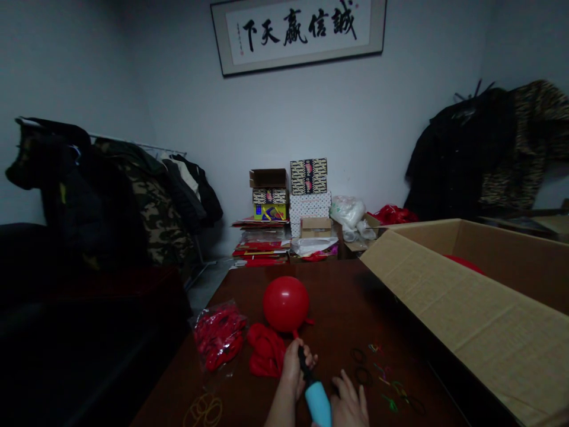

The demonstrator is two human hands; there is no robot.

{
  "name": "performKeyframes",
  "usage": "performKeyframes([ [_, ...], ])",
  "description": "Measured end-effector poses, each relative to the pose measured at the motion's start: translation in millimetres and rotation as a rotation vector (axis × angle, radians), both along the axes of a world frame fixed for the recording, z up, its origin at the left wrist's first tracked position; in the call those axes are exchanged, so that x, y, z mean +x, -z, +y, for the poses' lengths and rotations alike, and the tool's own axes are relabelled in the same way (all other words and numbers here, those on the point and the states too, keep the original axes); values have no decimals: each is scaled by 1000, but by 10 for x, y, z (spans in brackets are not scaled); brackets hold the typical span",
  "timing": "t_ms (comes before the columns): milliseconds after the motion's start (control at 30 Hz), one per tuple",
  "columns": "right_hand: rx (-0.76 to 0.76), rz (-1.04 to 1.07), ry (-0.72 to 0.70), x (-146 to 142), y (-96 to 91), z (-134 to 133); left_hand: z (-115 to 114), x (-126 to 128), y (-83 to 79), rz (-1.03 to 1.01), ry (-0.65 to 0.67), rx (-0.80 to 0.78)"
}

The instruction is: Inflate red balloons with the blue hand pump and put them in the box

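Note:
A round red balloon (285, 303) rests on the dark wooden table (338, 296), inflated, its neck running down to the black nozzle of a blue hand pump (317, 403). My left hand (294, 369) is shut around that nozzle and the balloon's neck. My right hand (349, 407) lies just right of the pump's blue body, fingers apart, holding nothing I can see. Left of my hands are a limp red heap of balloons (265, 350) and a clear bag of red balloons (219, 335).
Dark and coloured rubber bands (377, 376) are scattered right of my hands, with yellow ones (203, 410) at the front. A large open cardboard box (466, 296) with something red inside fills the right. Stacked boxes and papers (269, 219) stand beyond the table.

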State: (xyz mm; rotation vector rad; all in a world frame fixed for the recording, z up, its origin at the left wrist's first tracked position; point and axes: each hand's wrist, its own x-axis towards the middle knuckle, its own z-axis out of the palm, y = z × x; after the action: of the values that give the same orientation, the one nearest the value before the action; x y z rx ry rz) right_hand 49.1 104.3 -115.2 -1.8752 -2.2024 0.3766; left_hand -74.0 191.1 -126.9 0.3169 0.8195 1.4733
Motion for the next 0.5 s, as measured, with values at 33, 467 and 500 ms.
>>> performKeyframes([
  [33,12,0,-21,-44,-45,41,11,-8,5,-13,3,-3],
  [467,73,48,24,-76,54,35,20,-105,-9,-268,-103,-81],
  [500,78,54,28,-66,64,34,17,-108,-3,-274,-101,-74],
])
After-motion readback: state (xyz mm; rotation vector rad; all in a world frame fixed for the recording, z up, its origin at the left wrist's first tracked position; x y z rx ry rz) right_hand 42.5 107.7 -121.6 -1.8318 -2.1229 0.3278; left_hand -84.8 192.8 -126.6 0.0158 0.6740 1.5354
